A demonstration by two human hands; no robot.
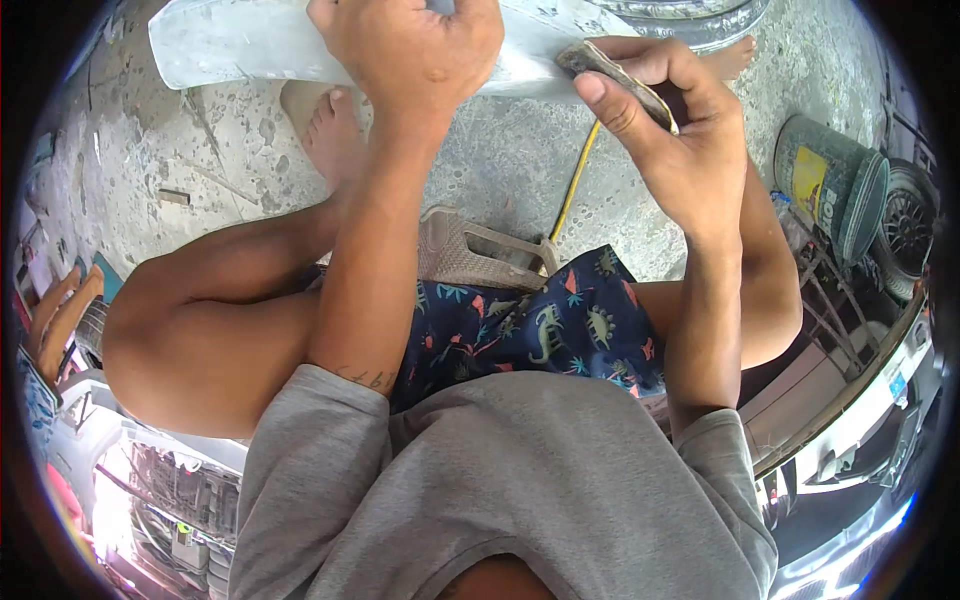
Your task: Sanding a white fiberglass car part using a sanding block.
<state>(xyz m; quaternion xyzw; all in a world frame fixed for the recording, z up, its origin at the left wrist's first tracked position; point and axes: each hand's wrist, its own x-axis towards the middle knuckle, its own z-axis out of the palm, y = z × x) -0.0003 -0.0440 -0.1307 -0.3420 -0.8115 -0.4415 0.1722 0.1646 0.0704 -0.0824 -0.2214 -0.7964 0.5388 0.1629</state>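
A long, smooth, pale grey-white panel point(235, 42) with dusty smears crosses the top of the head view. Over its middle is my left hand point(415, 45), its fingers curled in. The top edge cuts off part of that hand, so what it holds, if anything, is hidden. Between the thumb and fingers of my right hand point(690, 120) is a worn, folded piece of sandpaper point(625, 85), dark on its face with a pale, ragged edge. My right hand holds it at the panel's near right edge; contact between the two cannot be made out.
I sit with knees spread on a low brown plastic stool point(480, 250). A yellow hose or cord point(575, 185) runs over the concrete floor point(500, 150). To the right stand a dark green bucket point(825, 190) and a wheel point(908, 215). A small brown block point(173, 197) lies left.
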